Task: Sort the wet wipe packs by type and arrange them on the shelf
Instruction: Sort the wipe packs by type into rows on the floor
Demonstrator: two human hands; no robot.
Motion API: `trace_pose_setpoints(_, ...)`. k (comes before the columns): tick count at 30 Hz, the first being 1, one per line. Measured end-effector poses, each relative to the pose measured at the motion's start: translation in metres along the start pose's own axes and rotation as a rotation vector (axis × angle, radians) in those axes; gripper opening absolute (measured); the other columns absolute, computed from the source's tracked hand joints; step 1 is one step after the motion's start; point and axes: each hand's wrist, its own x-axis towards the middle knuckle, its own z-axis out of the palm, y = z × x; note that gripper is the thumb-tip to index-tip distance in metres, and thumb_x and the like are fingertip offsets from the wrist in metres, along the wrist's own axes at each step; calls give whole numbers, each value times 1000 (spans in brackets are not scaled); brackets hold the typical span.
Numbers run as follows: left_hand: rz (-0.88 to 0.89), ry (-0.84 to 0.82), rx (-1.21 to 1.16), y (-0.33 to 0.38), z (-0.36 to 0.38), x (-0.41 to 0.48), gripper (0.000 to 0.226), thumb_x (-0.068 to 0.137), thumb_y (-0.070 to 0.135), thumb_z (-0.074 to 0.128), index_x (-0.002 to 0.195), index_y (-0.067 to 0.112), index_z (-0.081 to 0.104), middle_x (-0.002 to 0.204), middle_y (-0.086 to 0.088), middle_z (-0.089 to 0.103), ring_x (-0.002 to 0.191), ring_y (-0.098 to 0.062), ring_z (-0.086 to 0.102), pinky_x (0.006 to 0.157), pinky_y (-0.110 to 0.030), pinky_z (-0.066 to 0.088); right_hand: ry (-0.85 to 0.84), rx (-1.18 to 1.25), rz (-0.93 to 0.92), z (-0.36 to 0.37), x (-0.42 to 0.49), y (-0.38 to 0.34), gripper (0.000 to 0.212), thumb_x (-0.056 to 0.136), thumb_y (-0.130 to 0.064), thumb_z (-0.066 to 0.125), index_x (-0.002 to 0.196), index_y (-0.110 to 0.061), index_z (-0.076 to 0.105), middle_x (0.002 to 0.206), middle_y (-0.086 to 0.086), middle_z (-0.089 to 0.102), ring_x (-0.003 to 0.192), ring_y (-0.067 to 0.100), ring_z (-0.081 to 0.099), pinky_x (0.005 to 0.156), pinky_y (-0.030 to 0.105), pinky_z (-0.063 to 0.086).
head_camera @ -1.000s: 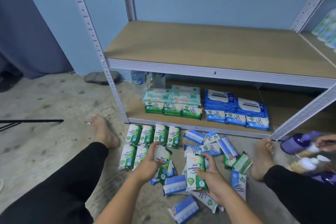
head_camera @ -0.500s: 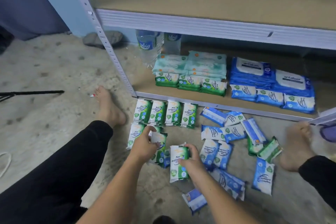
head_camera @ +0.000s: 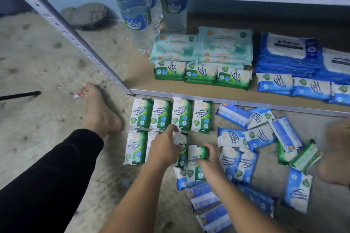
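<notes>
Pine wipes pack (head_camera: 196, 154) | right hand (head_camera: 207, 164) grips it | left hand (head_camera: 165, 150) grips second pine pack (head_camera: 180, 139)

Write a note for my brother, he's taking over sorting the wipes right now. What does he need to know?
Hands: left hand grips a green Pine pack at the floor rows; right hand grips a second Pine pack beside it.
Done: the lower shelf holds small Pine packs before big teal packs, and small blue packs before antabax packs. Six floor Pine packs are lined up.
Left: scattered blue Fragrance packs, with two stray green packs among them. Nothing on the floor is shelved yet.
</notes>
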Motion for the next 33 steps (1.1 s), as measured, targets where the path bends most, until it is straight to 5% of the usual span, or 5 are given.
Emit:
trace_pose_setpoints(8, 15, 13, 147, 7, 25, 11, 43, 85, 10, 72, 114, 25, 44, 101, -6, 62, 82, -26, 59, 59, -35, 44, -4, -94, 28, -41, 3, 33, 56, 84, 0, 57, 119, -43, 50, 93, 9, 65, 57, 19, 54, 49, 30, 41)
trace_pose_setpoints(16, 21, 60, 594, 13, 29, 11, 47, 94, 19, 66, 129, 23, 35, 84, 1, 47, 63, -22, 51, 44, -31, 32, -14, -89, -131, -33, 15, 19, 66, 88, -4, 70, 124, -52, 43, 108, -4, 66, 89, 19, 69, 64, 33, 57)
trace_pose_setpoints(22, 31, 25, 715, 2, 29, 17, 52, 92, 19, 66, 136, 21, 39, 124, -4, 52, 78, -25, 65, 48, -31, 37, 105, -104, -218, -19, 28, 13, 67, 85, -1, 73, 124, -51, 50, 112, -5, 65, 89, 13, 67, 59, 23, 53)
trace_pose_setpoints(27, 53, 29, 691, -6, 31, 17, 42, 97, 21, 60, 134, 22, 41, 126, -3, 52, 82, -26, 67, 49, -32, 37, 218, -273, -299, -7, 32, 12, 69, 83, -4, 73, 140, -36, 51, 125, -2, 60, 106, 21, 63, 84, 40, 58)
trace_pose_setpoints(33, 50, 49, 657, -7, 33, 16, 40, 95, 20, 61, 131, 21, 43, 122, -2, 52, 82, -25, 65, 50, -32, 35, 269, -386, -375, -3, 34, 12, 71, 86, -6, 72, 149, -27, 47, 141, 2, 49, 127, 23, 52, 103, 38, 51)
